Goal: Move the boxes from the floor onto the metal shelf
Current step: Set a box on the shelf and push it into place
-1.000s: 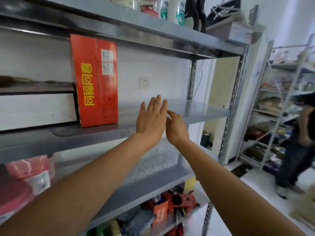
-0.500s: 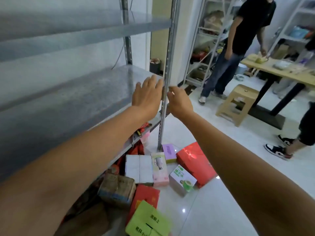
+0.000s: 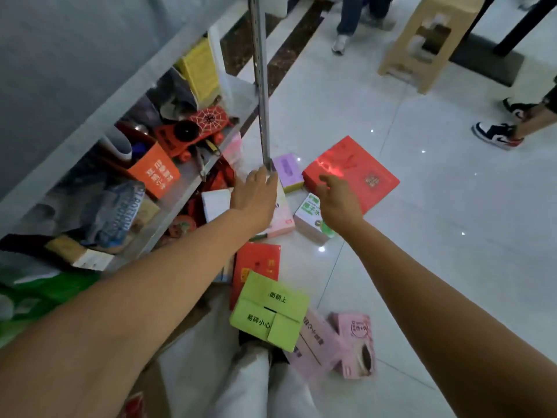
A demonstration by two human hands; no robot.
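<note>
While left hand (image 3: pixel 254 196) and right hand (image 3: pixel 339 202) hover loose, empty: red box (image 3: pixel 358 173), flat, glossy, probably light, slippery; grip opposite edges.

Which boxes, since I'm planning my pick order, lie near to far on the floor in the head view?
pink box with cup picture → small red box → white-and-green box → purple box. The lime-green box and large red box overlap others, so they are omitted.

The green box (image 3: pixel 269 312) reads "面朝上" and "易碎小心".
</note>
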